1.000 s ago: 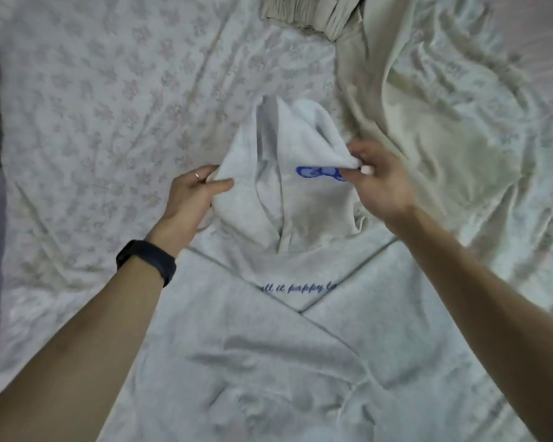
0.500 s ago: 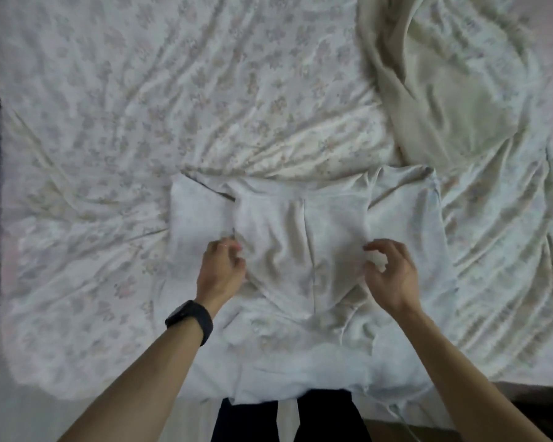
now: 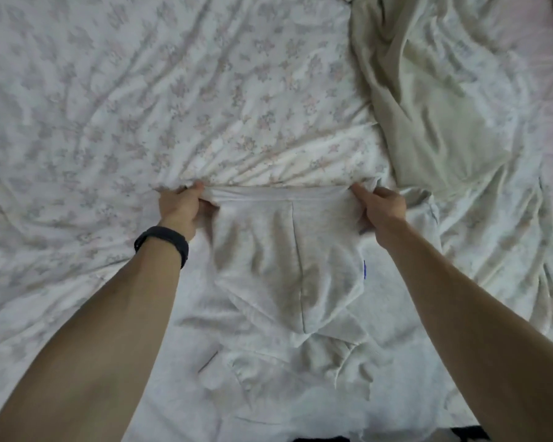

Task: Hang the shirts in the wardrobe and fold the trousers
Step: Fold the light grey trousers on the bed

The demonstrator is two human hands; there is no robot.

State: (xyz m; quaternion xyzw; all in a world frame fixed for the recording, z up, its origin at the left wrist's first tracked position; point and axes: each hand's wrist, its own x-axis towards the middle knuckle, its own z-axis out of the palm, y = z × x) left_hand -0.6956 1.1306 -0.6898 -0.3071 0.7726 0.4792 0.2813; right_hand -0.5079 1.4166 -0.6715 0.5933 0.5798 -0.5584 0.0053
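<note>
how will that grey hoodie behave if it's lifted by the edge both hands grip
Probably floppy: the grey hoodie creases and bunches between the left hand and right hand. Its hood would likely sag. The cloth looks thick, so likely heavy, not slippery.

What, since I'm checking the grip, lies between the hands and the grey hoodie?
Nothing visible does. The left hand and the right hand each grip the far folded edge of the hoodie directly; the beige garment lies farther right on the bed, not between them.
</note>
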